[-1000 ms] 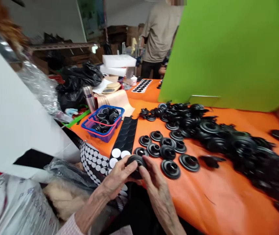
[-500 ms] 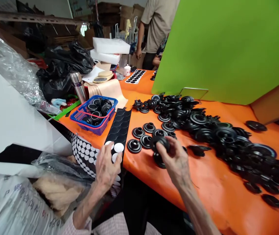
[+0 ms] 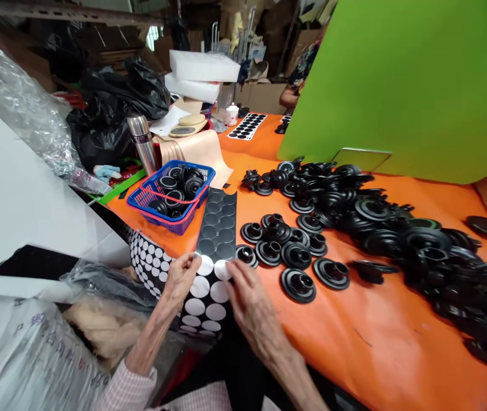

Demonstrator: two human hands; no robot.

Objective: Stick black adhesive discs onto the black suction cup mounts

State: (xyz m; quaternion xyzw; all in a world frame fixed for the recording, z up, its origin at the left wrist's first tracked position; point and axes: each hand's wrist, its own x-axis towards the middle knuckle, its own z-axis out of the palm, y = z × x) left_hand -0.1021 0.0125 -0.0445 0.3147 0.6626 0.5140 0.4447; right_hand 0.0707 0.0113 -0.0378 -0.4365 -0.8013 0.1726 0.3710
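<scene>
A black strip of round stickers [image 3: 218,220] lies along the table and hangs over its front edge. Its far part shows dark circles, its near part white ones. My left hand [image 3: 180,279] pinches the strip's left edge beside a white circle. On the opposite edge, my right hand [image 3: 252,308] has its fingers closed at another white circle; its thumb is partly hidden. Just right of the strip stand several round black plastic pieces with a raised centre collar, such as the nearest black piece [image 3: 297,285].
A blue basket [image 3: 175,224] with black pieces stands left of the strip. A large heap of black pieces [image 3: 372,208] spreads right on the orange table [image 3: 337,337]. Behind rises a green board [image 3: 397,85]. A steel flask [image 3: 141,142] stands back left. Another person's arm [image 3: 288,97] shows behind.
My right hand has let go of a black piece, now among the others on the table, and moved left to the strip. My left hand has closed on the strip's edge. The view has shifted.
</scene>
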